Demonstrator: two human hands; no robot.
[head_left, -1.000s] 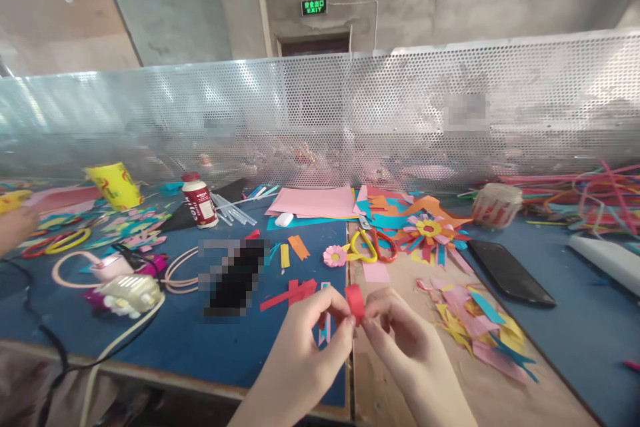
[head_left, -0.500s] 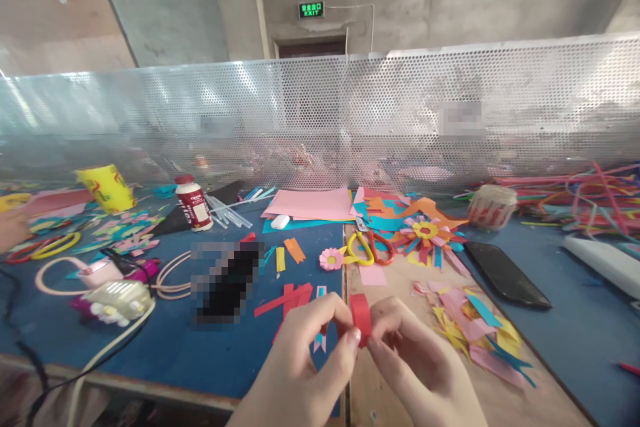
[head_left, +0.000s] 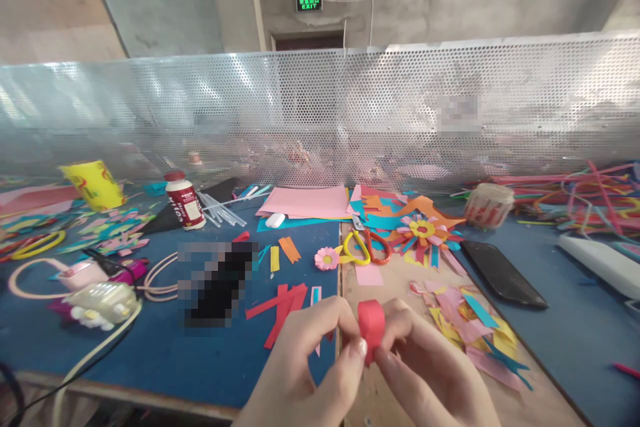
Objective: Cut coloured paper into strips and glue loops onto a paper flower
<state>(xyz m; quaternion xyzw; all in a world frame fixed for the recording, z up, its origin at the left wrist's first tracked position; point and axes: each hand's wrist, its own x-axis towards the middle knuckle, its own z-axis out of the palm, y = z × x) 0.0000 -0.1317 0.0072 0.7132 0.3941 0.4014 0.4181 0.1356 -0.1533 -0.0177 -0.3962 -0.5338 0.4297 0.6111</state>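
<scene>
Between my hands, above the wooden board (head_left: 367,387), a red paper strip (head_left: 371,319) is bent into a loop. My left hand (head_left: 320,353) pinches its lower left side between thumb and forefinger. From the right, my right hand (head_left: 417,357) pinches the lower part with its fingertips. Left of my hands, several flat red paper strips (head_left: 287,310) lie crossed on the blue table. Beyond my fingers are a pink paper flower (head_left: 327,258) and scissors (head_left: 367,247) with yellow and red handles. A larger layered paper flower (head_left: 423,232) rests on coloured scraps.
Paper scraps (head_left: 475,327) and a black phone (head_left: 503,273) lie to the right. A jar (head_left: 489,205) stands behind. Leftward are a bottle (head_left: 186,201), a yellow cup (head_left: 94,185), a glue gun (head_left: 103,300) and cables. A perforated metal screen (head_left: 310,113) runs across the back.
Both hands have shifted slightly right in view. The red strip's loop now stands more rounded above my fingertips, its ends drawn together lower down. The whole view has turned a little.
</scene>
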